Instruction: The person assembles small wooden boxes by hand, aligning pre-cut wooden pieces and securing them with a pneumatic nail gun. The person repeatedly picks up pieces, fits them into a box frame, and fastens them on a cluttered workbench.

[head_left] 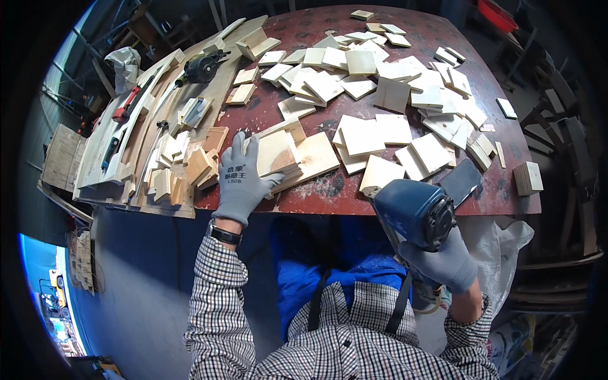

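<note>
My left hand (244, 183), in a grey work glove, rests at the left end of a small assembly of pale wooden boards (277, 154). Its fingers lie along the side, with the thumb at the front edge, gripping the boards between them. A larger wooden board (318, 158) lies against the right of that assembly. My right hand (446, 259), also gloved, is wrapped round the grip of a dark blue nail gun (411, 209). The tool is held over the table's front edge, and its nose is hidden behind its body. A dark phone-like slab (461, 182) lies just beyond it.
Many loose square boards (361, 136) cover the middle of the red table (297, 199). To the left, a plank bench (142, 199) carries offcuts, a dark power tool (204, 65) and a red-handled tool (130, 104). A wooden block (527, 178) sits by the right edge, above a white plastic sack (500, 247).
</note>
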`<state>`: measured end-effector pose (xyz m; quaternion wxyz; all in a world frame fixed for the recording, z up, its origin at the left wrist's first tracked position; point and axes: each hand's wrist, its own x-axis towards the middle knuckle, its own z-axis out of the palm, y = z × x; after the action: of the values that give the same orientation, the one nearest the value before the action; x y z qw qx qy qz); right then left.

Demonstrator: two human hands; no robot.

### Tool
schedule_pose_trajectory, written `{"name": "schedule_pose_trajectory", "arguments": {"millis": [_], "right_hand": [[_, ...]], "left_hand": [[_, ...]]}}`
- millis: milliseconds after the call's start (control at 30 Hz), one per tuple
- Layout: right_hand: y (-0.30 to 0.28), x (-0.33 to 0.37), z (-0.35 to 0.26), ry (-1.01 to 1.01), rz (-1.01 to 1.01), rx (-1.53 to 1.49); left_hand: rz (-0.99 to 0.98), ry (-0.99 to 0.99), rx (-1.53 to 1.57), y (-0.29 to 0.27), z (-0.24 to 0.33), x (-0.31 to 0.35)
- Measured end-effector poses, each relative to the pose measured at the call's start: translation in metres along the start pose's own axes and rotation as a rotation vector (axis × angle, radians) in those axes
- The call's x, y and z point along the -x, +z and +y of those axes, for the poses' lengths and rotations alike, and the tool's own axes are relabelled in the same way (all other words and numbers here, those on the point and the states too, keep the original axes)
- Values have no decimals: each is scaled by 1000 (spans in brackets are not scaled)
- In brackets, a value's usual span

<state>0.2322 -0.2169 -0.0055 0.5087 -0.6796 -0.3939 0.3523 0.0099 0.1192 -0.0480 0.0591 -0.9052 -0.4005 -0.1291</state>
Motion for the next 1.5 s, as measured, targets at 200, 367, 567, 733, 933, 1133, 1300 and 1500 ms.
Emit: {"name": "schedule_pose_trajectory", "arguments": {"millis": [200, 367, 567, 733, 933, 1133, 1300, 1500], "right_hand": [[8, -9, -7, -2, 0, -1], [19, -16, -17, 53, -61, 10], [23, -8, -22, 23, -70, 4], [12, -3, -16, 83, -44, 29], [7, -1, -19, 112, -38, -56], [7, -5, -23, 136, -64, -67], [11, -12, -24, 126, -46, -37], [15, -11, -27, 136, -92, -95]], "left_hand": [[168, 74, -7, -7, 13, 18], [14, 545, -7, -25, 23, -22], [-246, 380, 47, 5, 8, -49], [-279, 432, -13, 4, -16, -49], [-187, 221, 139, 27, -53, -40], [-250, 172, 231, 20, -33, -32], [-359, 197, 249, -4, -19, -18], [-415, 215, 232, -8, -20, -22]]}}
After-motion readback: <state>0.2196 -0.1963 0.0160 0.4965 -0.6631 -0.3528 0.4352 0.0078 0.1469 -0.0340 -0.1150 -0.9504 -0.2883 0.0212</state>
